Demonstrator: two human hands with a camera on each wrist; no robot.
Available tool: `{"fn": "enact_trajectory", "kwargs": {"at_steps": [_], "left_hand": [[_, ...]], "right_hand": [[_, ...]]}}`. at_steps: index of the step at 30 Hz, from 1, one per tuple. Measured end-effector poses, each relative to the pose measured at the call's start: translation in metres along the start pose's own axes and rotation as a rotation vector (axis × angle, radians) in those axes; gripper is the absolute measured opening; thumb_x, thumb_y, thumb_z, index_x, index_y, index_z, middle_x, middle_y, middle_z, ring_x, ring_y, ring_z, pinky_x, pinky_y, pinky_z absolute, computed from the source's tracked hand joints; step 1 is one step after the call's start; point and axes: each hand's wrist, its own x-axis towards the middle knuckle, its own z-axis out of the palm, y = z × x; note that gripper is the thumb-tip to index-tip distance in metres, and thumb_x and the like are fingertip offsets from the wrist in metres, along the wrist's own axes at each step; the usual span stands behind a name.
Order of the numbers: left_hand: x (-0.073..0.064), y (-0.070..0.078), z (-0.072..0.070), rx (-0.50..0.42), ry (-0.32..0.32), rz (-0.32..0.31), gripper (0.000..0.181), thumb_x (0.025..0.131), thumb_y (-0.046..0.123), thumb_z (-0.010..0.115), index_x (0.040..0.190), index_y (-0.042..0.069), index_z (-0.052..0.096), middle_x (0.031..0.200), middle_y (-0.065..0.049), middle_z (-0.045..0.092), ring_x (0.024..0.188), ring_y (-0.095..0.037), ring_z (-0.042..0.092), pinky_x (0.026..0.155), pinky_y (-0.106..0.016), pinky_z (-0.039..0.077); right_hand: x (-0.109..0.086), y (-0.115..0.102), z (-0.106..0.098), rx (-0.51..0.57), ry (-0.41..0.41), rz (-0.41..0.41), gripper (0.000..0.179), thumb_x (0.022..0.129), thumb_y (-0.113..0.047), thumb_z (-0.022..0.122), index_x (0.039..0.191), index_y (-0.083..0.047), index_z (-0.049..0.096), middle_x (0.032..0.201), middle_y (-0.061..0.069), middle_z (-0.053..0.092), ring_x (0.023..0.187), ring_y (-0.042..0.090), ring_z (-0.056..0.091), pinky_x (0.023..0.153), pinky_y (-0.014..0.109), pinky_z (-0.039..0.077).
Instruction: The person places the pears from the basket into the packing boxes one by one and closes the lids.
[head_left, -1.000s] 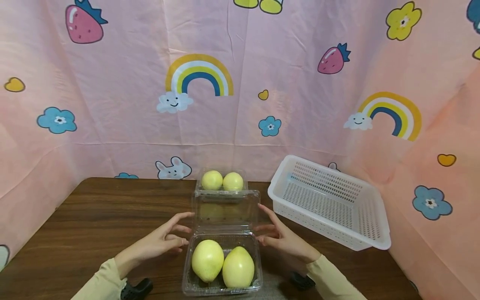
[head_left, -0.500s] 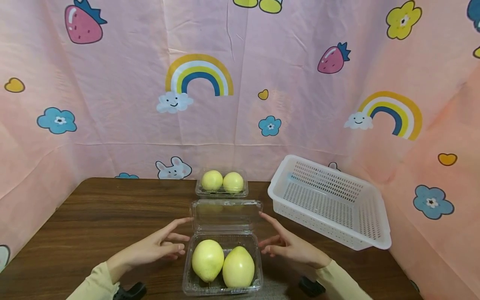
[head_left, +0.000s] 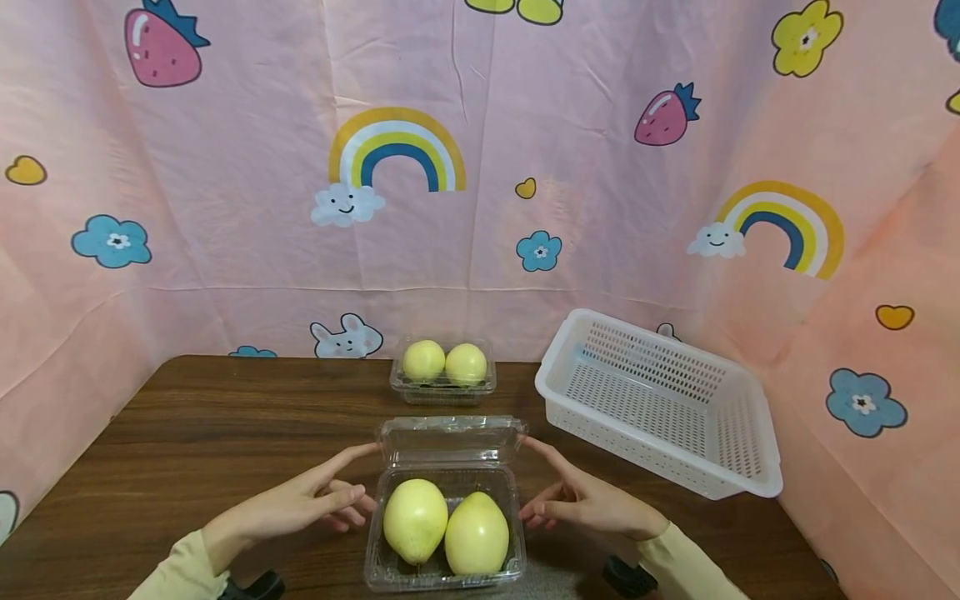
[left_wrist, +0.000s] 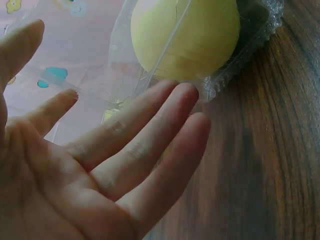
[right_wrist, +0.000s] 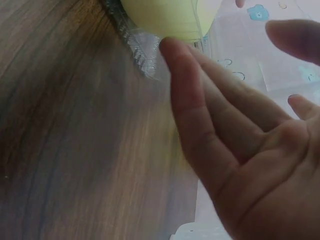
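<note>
Two pale yellow pears (head_left: 477, 535) lie side by side in a clear plastic clamshell box (head_left: 442, 581) at the front middle of the table. Its hinged lid (head_left: 453, 442) stands raised at the back, tilted towards me. My left hand (head_left: 288, 504) is at the box's left, its straight index fingertip at the lid's edge. Opposite it, my right hand (head_left: 600, 504) touches or nearly touches the lid's right edge with an extended index finger. In the left wrist view the other fingers (left_wrist: 145, 150) are spread near the box wall. The right wrist view shows fingers (right_wrist: 195, 105) beside the box.
Behind, at the back edge of the wooden table (head_left: 247, 417), a second clear box (head_left: 442, 398) holds two pears. A white perforated basket (head_left: 630, 437) stands at the right. A pink patterned cloth (head_left: 247, 208) encloses the back and sides.
The lid has tilted forward over its hinge, towards me, its top edge sinking lower in view. Both hands have moved slightly outward and towards me along with it. The pears have stayed put.
</note>
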Motion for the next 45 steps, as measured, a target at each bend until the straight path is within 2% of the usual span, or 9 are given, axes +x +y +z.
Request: {"fn": "enact_trajectory", "kwargs": {"at_steps": [8,13,21,26,31,36,41,45], "left_hand": [[-0.002,0.000,0.001,-0.056,-0.021,-0.006,0.057,0.107,0.018,0.035,0.153,0.003,0.005,0.117,-0.025,0.061,0.102,-0.041,0.060,0.083,-0.039,0.052],[-0.003,-0.001,0.001,-0.083,-0.032,0.002,0.056,0.107,0.017,0.033,0.152,-0.001,0.005,0.119,-0.026,0.059,0.102,-0.039,0.060,0.083,-0.040,0.052],[-0.003,-0.003,0.002,-0.139,-0.039,-0.012,0.046,0.108,0.020,0.026,0.150,0.000,0.020,0.120,-0.024,0.056,0.105,-0.045,0.057,0.084,-0.041,0.052],[-0.002,-0.005,0.001,-0.180,-0.042,-0.014,0.044,0.108,0.019,0.025,0.143,-0.007,0.028,0.119,-0.022,0.056,0.105,-0.039,0.059,0.085,-0.041,0.052],[-0.001,-0.008,0.001,-0.192,-0.040,-0.011,0.044,0.108,0.019,0.026,0.140,-0.011,0.031,0.119,-0.021,0.057,0.104,-0.033,0.061,0.085,-0.041,0.052],[0.001,-0.010,0.002,-0.206,-0.030,-0.007,0.045,0.108,0.019,0.029,0.138,-0.014,0.036,0.119,-0.019,0.058,0.105,-0.032,0.061,0.085,-0.039,0.052],[0.004,-0.012,0.004,-0.189,-0.001,0.011,0.046,0.108,0.018,0.032,0.137,-0.016,0.038,0.120,-0.019,0.058,0.105,-0.028,0.060,0.086,-0.037,0.051],[0.005,-0.011,0.005,-0.161,0.037,-0.014,0.046,0.107,0.018,0.037,0.139,-0.014,0.038,0.123,-0.020,0.056,0.106,-0.027,0.059,0.085,-0.037,0.052]], "right_hand": [[-0.002,0.003,0.001,0.053,-0.006,-0.033,0.069,0.100,-0.002,0.049,0.153,-0.017,0.007,0.112,0.026,0.064,0.100,0.049,0.060,0.082,0.059,0.047],[-0.003,0.007,0.000,0.069,0.003,-0.030,0.066,0.101,-0.004,0.048,0.153,-0.014,0.009,0.114,0.026,0.064,0.100,0.047,0.061,0.083,0.058,0.048],[-0.004,0.014,-0.002,0.129,-0.017,-0.061,0.048,0.101,-0.002,0.044,0.146,-0.005,0.027,0.114,0.029,0.062,0.099,0.051,0.059,0.080,0.049,0.051],[-0.003,0.016,-0.002,0.111,-0.022,-0.079,0.040,0.101,-0.003,0.043,0.140,0.004,0.036,0.113,0.028,0.063,0.098,0.050,0.060,0.079,0.052,0.051],[-0.003,0.018,-0.001,0.116,-0.015,-0.075,0.038,0.101,-0.001,0.044,0.137,0.010,0.039,0.114,0.029,0.062,0.100,0.045,0.061,0.079,0.049,0.052],[-0.004,0.018,0.002,0.128,0.003,-0.026,0.038,0.100,-0.003,0.046,0.136,0.009,0.045,0.116,0.030,0.060,0.102,0.037,0.061,0.081,0.044,0.052],[-0.004,0.018,0.004,0.121,0.028,0.009,0.040,0.100,-0.006,0.047,0.137,0.008,0.046,0.120,0.027,0.059,0.104,0.033,0.060,0.081,0.040,0.052],[-0.003,0.020,0.005,0.103,0.052,0.009,0.043,0.100,-0.007,0.048,0.139,0.008,0.044,0.122,0.026,0.056,0.103,0.026,0.060,0.080,0.036,0.052]]}}
